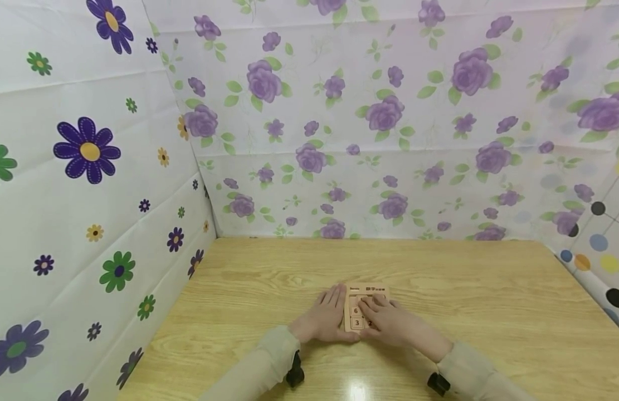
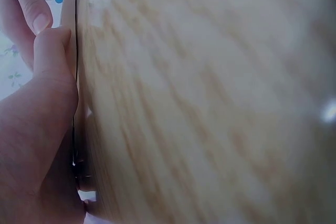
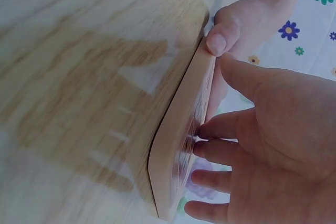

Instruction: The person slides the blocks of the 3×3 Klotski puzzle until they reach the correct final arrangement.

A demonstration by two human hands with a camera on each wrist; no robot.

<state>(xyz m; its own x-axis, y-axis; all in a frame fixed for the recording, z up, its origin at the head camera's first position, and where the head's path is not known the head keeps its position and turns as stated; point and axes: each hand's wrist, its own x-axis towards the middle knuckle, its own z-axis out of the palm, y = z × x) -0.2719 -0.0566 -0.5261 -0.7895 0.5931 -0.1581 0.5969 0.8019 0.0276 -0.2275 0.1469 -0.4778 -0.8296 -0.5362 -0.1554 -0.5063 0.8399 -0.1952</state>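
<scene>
A pale wooden number slide puzzle (image 1: pixel 356 289) lies flat on the table, with printed characters along its far rim. Number tiles such as 6 and 3 (image 1: pixel 356 323) show between the hands; other tiles are hidden under the right hand. My left hand (image 1: pixel 325 318) lies along the puzzle's left side with straight fingers, its thumb stretched along the near edge. Over the tiles, my right hand (image 1: pixel 386 320) touches them with its fingertips, fingers spread and nearly straight. In the right wrist view, the right thumb (image 3: pixel 239 74) meets the left thumb (image 3: pixel 220 40) at the board's near edge.
The wooden table (image 1: pixel 269 262) extends around the puzzle on all sides. Flowered cloth (image 1: pixel 309 128) hangs along its back and left, and dotted cloth (image 1: pixel 597 242) on the right. Dark wrist devices (image 1: pixel 295 370) sit at both sleeves.
</scene>
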